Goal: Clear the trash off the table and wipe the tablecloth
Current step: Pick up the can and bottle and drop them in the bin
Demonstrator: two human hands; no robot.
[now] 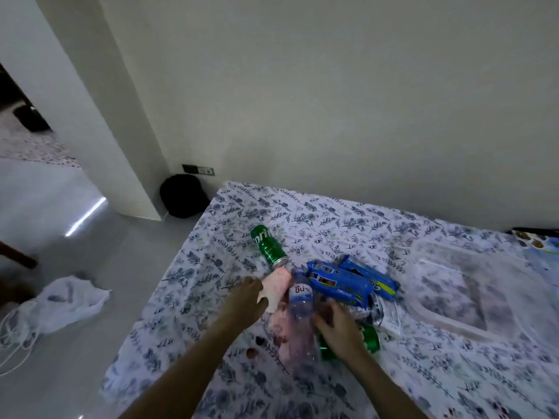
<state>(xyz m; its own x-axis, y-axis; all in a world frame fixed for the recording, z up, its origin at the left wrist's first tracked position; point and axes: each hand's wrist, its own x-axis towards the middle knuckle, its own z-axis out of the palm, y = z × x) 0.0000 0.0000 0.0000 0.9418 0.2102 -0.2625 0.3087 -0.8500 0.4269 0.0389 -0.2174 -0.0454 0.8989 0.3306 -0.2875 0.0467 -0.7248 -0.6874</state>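
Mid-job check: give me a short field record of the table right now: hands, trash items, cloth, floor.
left hand: gripping a pink crumpled wrapper
right hand: on a lying green can, beside the clear water bottle
other trash: green Sprite can lying on its side; blue snack bags; clear plastic sheet
tablecloth: floral, small dark crumbs near edge
floor: white plastic bag

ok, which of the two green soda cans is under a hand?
The near green soda can, partly covered by the right hand; the far green soda can lies untouched beyond the clear water bottle.
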